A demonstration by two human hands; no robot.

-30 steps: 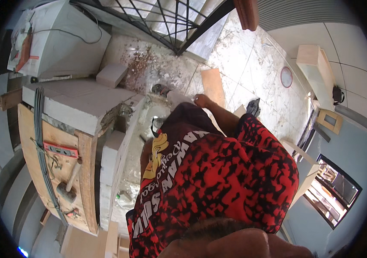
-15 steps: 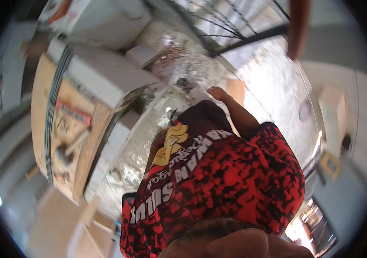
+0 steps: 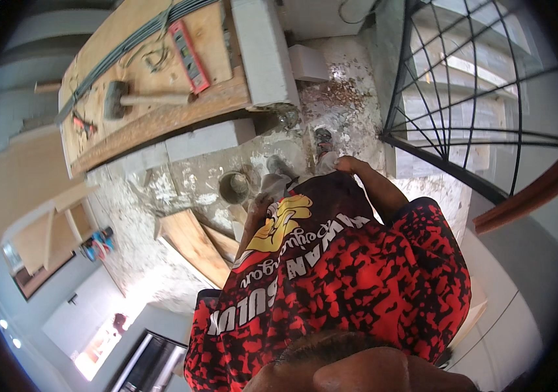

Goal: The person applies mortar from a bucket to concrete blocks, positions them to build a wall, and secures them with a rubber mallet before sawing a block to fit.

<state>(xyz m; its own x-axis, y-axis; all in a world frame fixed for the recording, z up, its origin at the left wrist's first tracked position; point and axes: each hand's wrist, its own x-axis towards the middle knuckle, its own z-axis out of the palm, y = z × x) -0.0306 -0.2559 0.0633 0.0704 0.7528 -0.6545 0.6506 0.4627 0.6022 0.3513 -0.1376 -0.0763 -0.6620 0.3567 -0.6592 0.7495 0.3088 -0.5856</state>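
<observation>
Grip, right: the right hand (image 3: 347,164) rests at the pale trouser leg (image 3: 326,165), beyond the right end of the counter (image 3: 187,108). Fingers appear bent against the cloth; whether they are closed on it cannot be told. Grip, left: the left forearm (image 3: 257,225) runs down beside the shirt, in front of the counter; the left hand is not made out, so its state cannot be told.

Nearest item to that forearm: a round grey bucket (image 3: 234,187), on the floor (image 3: 136,225) in front of the counter's right half, past the white block (image 3: 210,140) under its near edge. Contents not legible. Judged stiff-walled and, if filled, heavy; the rim is the likely hold, possibly gritty. The trouser cloth is judged soft and light, best taken by a fold at the knee.

Edges: the counter's near edge is raw timber; the mallet (image 3: 115,100) and red level (image 3: 189,57) lie on its top. Loose planks (image 3: 194,242) sit in front of the counter, near the bucket, limiting movement there. A barred metal gate (image 3: 462,85) stands well right of the counter. Room appears widest before the counter's left half.
</observation>
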